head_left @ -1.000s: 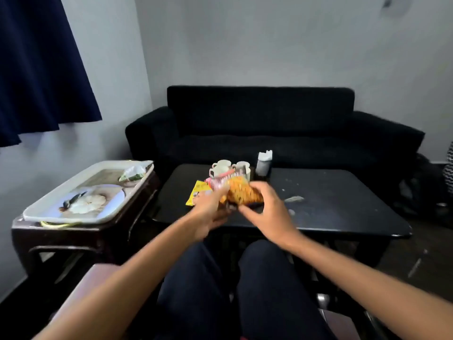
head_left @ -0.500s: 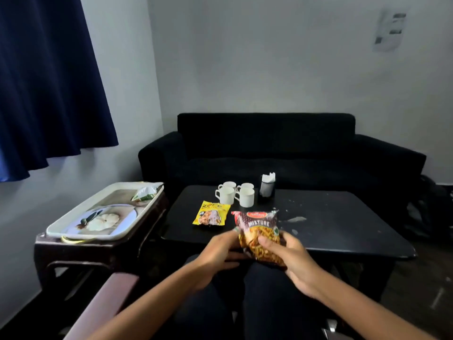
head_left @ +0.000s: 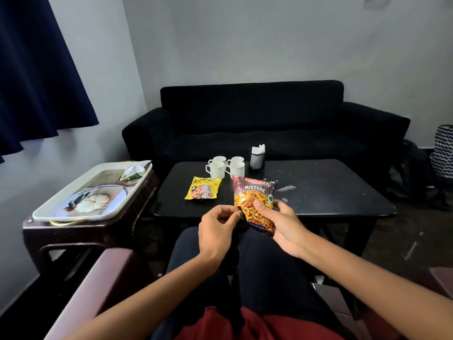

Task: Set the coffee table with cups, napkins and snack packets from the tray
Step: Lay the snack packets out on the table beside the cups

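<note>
The person is holding the mixture packet in front of the near edge of the tabletop, above their lap. The right hand is gripping it, thumb pressing on the front and fingers wrapping behind its lower half. The left hand is curling loosely just beside the packet's lower left corner, fingertips seeming to be brushing it without clamping anything. The yellow packet is lying flat on the tabletop, left of the mixture packet, with four cups and the napkin holder sitting behind it. One green packet is waiting at the far end of the tray. The film pouch is looking light, crinkly, slick and air-puffed, its contents likely brittle, so pinching a sealed edge rather than squeezing the middle seems wiser.
</note>
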The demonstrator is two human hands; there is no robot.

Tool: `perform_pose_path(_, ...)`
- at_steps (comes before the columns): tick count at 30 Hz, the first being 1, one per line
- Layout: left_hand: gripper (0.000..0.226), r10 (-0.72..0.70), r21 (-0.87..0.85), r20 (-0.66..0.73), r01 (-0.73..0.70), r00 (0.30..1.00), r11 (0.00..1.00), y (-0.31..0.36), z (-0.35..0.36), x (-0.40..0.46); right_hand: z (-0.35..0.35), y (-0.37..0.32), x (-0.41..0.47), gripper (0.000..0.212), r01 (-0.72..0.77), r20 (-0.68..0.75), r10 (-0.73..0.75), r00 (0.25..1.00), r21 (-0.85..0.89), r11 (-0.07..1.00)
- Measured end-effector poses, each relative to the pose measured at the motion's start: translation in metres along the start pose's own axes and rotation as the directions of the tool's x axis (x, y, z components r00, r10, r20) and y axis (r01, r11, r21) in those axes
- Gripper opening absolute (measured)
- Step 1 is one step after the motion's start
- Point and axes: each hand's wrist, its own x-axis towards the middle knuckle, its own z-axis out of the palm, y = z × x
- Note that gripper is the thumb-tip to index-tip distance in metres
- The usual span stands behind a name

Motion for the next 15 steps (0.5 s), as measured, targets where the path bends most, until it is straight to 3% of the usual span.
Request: perform_pose_path(15,0.008,-0.086,-0.072,-0.149,0.076,0.985,0.994,-0.0035,0.0045,-0.0062,0.0096,0.0085,-0.0077,0.052,0.057,-0.002,-0.056,0.998,0.021,0.998)
